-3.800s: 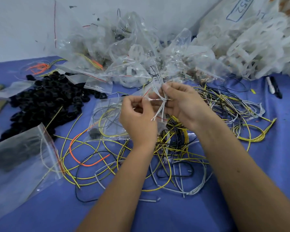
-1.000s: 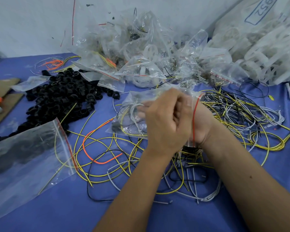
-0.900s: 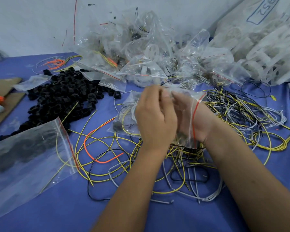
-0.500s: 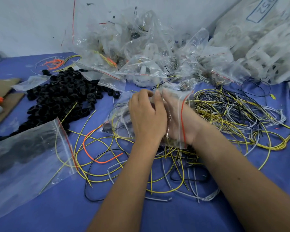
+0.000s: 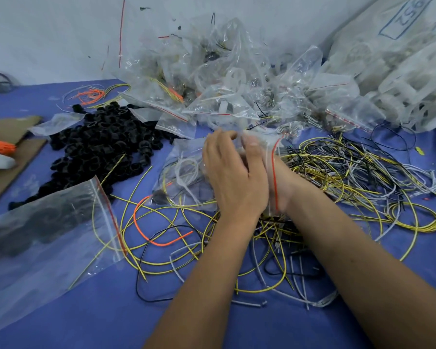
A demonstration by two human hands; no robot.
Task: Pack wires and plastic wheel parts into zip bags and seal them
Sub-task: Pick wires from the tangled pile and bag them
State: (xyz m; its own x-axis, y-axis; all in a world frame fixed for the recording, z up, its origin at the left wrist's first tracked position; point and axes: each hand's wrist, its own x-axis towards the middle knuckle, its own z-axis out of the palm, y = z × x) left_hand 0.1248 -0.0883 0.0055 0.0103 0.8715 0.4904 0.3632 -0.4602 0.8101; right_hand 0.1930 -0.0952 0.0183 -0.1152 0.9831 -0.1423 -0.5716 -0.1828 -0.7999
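A clear zip bag point(image 5: 184, 172) with a red seal strip lies at the table's middle, with a coiled white wire and a small black part inside. My left hand point(image 5: 232, 177) lies over the bag from outside, fingers and thumb gripping the plastic near its mouth. My right hand point(image 5: 278, 172) is pushed into the bag past the red strip to the wrist; its fingers are hidden behind my left hand and the plastic. Loose yellow, white and black wires point(image 5: 337, 177) spread under and to the right of both hands.
A pile of black wheel parts point(image 5: 98, 144) sits at the left, with a bigger zip bag point(image 5: 48, 235) of them in front. A heap of filled bags point(image 5: 224, 84) and a sack of white plastic wheels point(image 5: 400, 71) line the back. Cardboard point(image 5: 8, 157) lies far left.
My right hand, which held white wires above the bag's mouth, has gone inside the bag with them. My left hand has shifted over the bag and both hands moved slightly left.
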